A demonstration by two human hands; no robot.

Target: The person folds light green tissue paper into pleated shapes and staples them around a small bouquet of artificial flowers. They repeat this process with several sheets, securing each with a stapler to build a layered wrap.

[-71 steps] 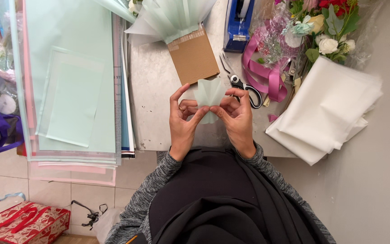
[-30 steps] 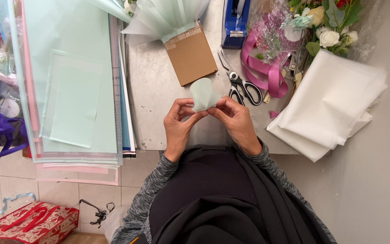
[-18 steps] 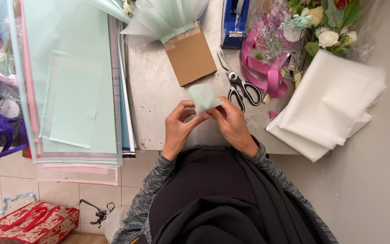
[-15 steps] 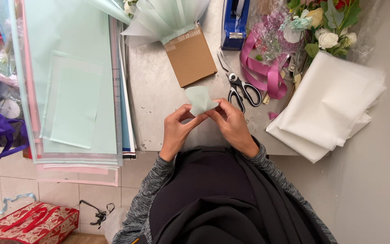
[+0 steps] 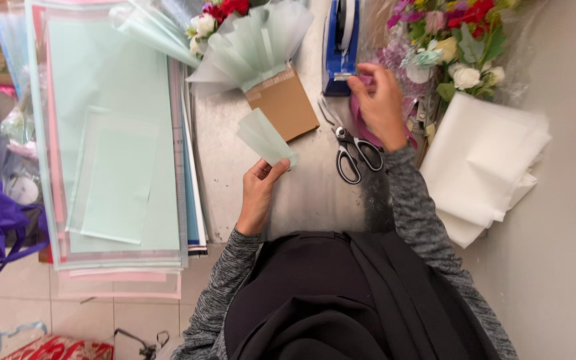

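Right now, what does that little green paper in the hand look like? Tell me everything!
The folded paper piece is pale mint green, thin and slightly see-through, folded into a narrow wedge that widens away from the hand. It tilts up and leftward above the steel table. Only the left hand touches it, pinching its lower corner between thumb and fingers. It lies near the brown card.

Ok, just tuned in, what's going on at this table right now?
A person at a metal table is working with wrapping paper and flowers. The left hand holds up a folded piece of pale green paper between its fingers. The right hand reaches toward the blue tape dispenser, just above the scissors. A half-wrapped bouquet lies on a brown card, with stacked paper sheets at the left.
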